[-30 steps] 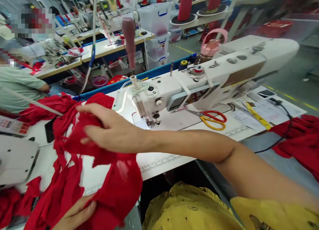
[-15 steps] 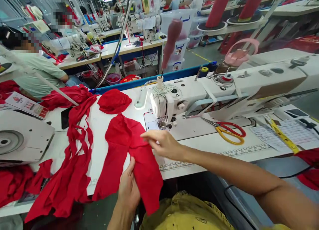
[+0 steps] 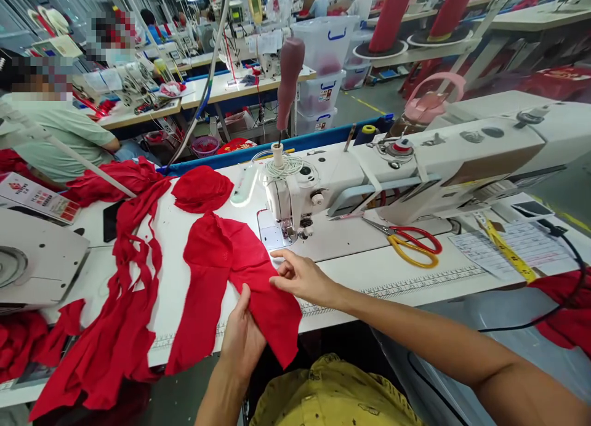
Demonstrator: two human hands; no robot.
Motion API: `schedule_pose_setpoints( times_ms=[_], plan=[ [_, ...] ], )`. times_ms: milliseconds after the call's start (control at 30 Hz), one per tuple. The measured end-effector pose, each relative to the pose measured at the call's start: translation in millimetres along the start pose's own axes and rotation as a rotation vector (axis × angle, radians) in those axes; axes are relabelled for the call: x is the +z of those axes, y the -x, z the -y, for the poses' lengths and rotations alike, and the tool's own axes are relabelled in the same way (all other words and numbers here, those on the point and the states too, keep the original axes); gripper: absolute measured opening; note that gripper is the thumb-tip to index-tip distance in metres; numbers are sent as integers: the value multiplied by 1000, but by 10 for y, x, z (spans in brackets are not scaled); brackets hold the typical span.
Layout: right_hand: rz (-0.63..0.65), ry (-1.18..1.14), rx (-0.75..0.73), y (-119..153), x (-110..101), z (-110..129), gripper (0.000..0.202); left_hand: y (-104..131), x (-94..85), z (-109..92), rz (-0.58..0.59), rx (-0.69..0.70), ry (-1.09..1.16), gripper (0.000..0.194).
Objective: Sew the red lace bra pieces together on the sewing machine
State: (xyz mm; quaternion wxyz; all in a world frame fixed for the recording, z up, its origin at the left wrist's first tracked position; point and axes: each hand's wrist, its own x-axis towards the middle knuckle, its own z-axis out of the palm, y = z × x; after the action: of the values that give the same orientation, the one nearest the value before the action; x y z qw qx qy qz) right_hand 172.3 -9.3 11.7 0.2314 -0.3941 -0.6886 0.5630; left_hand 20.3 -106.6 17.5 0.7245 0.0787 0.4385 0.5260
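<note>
A cut piece of red fabric (image 3: 252, 253) lies on the white sewing table and hangs over its front edge, with a second red strip (image 3: 196, 309) beside it on the left. My left hand (image 3: 244, 340) is closed on the near part of the fabric, thumb on top and fingers underneath. At the fabric's right edge is my right hand (image 3: 302, 280), index finger stretched out, thumb apart and the other fingers loosely curled; no cloth shows between them. Just beyond it stands the sewing machine's needle area (image 3: 289, 229).
Scissors (image 3: 410, 244) with red and yellow handles lie to the right, near a yellow tape measure (image 3: 508, 250) on papers. Red fabric strips (image 3: 124, 290) drape over the left front edge. A folded red bundle (image 3: 202, 189) sits behind. A person (image 3: 60, 127) sits at far left.
My right hand has drawn back slightly from over the fabric to its right edge. The fabric's lower right corner has risen a little. The view has shifted slightly.
</note>
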Motion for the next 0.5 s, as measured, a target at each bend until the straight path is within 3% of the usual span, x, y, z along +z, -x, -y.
schedule_pose_setpoints(
  times_ms=[100, 200, 267, 367, 433, 500],
  plan=[
    [32, 77, -28, -16, 3, 12, 46, 187, -166, -16, -326, 184, -578, 55],
    [68, 99, -49, 33, -100, -15, 46, 384, -529, -47, -691, 568, -1278, 60],
    [103, 105, -77, 81, -183, -40, 52, 450, -777, -110, -850, 758, -1618, 55],
    [147, 129, -143, 123, -259, -74, 58, 411, -948, -393, -774, 779, -1849, 34],
    [146, 189, -210, 121, -267, -95, 57, 301, -855, -737, -733, 780, -1900, 27],
    [131, 273, -275, 107, -255, -116, 51, 136, -620, -1129, -837, 957, -1915, 24]
  ],
)
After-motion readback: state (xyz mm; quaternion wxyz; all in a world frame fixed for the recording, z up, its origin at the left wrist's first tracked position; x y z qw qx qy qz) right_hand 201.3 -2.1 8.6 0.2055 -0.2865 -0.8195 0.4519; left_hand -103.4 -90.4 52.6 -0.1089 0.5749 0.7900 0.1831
